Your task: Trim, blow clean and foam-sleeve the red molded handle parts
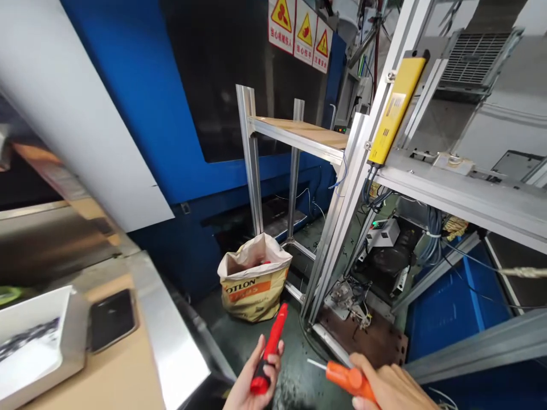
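At the bottom centre my left hand (252, 381) grips a red plastic tool (270, 347) that points up and to the right. My right hand (388, 387) holds an orange-handled tool (344, 377) with a thin white tip aimed left toward the red one. The two tools are close together but apart. Both hands hover above a dark floor in front of an open brown paper sack (253, 279) with orange lettering.
A cardboard-topped bench (128, 364) at the left carries a black phone (111, 319) and a white tray (34, 341). An aluminium frame (342, 216) with a yellow sensor bar (396, 108), cables and blue crates fills the right. A blue machine (141, 74) with warning signs stands behind.
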Tool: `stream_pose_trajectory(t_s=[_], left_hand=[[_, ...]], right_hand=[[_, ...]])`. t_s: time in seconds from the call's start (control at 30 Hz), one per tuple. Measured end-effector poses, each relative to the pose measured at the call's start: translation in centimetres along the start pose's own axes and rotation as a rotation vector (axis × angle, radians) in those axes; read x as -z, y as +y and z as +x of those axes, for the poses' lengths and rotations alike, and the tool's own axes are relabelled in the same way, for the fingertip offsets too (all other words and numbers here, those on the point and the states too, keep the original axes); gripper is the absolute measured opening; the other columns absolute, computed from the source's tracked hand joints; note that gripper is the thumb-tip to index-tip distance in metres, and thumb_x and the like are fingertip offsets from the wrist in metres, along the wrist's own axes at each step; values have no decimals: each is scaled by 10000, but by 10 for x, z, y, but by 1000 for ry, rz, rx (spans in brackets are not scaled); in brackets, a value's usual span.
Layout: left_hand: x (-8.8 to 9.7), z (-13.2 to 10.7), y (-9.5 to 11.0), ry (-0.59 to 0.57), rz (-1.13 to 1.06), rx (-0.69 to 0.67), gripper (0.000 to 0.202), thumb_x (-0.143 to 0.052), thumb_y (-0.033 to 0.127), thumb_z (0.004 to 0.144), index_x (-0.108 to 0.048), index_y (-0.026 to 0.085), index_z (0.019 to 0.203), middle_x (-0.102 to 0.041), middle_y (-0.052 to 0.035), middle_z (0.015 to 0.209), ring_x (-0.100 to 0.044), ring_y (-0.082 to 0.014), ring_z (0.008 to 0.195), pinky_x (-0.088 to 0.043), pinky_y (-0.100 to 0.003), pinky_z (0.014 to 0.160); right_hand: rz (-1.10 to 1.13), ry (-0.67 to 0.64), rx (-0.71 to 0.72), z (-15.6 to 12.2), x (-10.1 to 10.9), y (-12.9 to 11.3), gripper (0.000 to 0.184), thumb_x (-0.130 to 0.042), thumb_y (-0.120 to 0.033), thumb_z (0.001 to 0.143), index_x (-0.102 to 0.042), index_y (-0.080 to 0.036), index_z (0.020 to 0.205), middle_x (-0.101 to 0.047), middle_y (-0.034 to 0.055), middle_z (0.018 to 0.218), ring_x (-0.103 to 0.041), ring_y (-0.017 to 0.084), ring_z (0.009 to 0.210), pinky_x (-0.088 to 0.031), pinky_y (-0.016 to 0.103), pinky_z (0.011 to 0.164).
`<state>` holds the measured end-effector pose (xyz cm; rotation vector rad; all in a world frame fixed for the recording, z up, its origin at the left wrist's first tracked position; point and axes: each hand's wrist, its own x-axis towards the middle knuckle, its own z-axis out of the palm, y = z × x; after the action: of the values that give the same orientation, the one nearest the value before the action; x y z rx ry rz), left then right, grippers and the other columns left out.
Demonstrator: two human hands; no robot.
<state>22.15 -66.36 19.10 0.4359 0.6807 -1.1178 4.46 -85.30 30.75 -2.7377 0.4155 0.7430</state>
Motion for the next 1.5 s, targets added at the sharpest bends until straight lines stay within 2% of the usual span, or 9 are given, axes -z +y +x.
stream_pose_trajectory(t_s=[0.17, 0.27, 0.43, 0.53, 0.63, 0.8, 0.97, 1.23, 1.5], left_hand=[[10, -9, -15, 37, 290, -9, 451, -418, 387, 975, -617, 27, 789, -478, 19, 464, -438, -27, 327, -377, -94, 343], [23, -10, -29, 72, 513, -201, 347, -642, 405, 857, -663, 70, 943, -630, -64, 580, -543, -103, 423, -428, -160, 366], [42, -14, -28, 81, 818, -583, 759, -793, 620, 583, -632, 194, 1190, -696, -30, 721, -633, -204, 679, -514, -257, 564], [51, -19, -16, 117, 1022, -756, 729, -699, 714, 603, -701, 190, 1110, -693, -39, 733, -618, -237, 714, -518, -331, 678], [58, -24, -12, 233, 1224, -943, 633, -652, 704, 636, -741, 228, 1043, -718, -62, 905, -607, -277, 855, -459, -390, 879], [68, -34, -20, 512, 1486, -1135, 545, -579, 505, 785, -582, 319, 1297, -685, -20, 930, -552, -212, 630, -444, -355, 695], [80, -36, -17, 623, 1587, -1309, 422, -497, 384, 848, -636, 316, 1240, -697, -53, 1096, -623, -284, 925, -435, -370, 782], [96, -43, -2, 558, 1467, -1395, 357, -665, 373, 729, -742, 306, 1071, -743, -61, 1078, -623, -321, 1019, -399, -402, 985], [80, -50, -13, 382, 1087, -1144, 410, -856, 331, 589, -774, 277, 987, -713, -66, 1065, -584, -284, 1026, -429, -260, 961]], right_hand=[[-65, -162, 51, 1, 13, -17, 404, -459, -266, 900, -525, -269, 1299, -725, 142, 992, -677, 374, 934, -460, 367, 710], [17, 47, 56, 1, 23, -22, 341, -407, -297, 943, -533, -253, 1257, -684, 122, 1067, -637, 335, 996, -449, 394, 803], [4, -78, 136, 3, 26, -24, 306, -466, -316, 916, -563, -237, 1195, -673, 125, 1057, -618, 339, 1010, -431, 393, 816], [40, 38, 123, 7, 27, -27, 320, -370, -327, 960, -541, -237, 1215, -666, 111, 1042, -608, 308, 1004, -419, 386, 828], [-35, -101, 194, 12, 26, -32, 308, -463, -335, 918, -558, -241, 1195, -673, 127, 1060, -618, 344, 1002, -428, 389, 790], [-7, 53, 219, 19, 25, -34, 293, -371, -319, 960, -542, -227, 1180, -669, 121, 1049, -622, 321, 1001, -428, 400, 819], [-36, 10, 244, 22, 24, -33, 298, -417, -319, 941, -553, -217, 1186, -671, 134, 1025, -630, 336, 975, -435, 416, 806], [-2, 45, 251, 27, 26, -34, 319, -363, -345, 960, -547, -212, 1183, -659, 135, 1051, -613, 338, 1005, -431, 431, 826], [11, 45, 244, 30, 34, -34, 308, -355, -334, 954, -545, -206, 1161, -661, 129, 1032, -614, 322, 986, -428, 419, 819]])
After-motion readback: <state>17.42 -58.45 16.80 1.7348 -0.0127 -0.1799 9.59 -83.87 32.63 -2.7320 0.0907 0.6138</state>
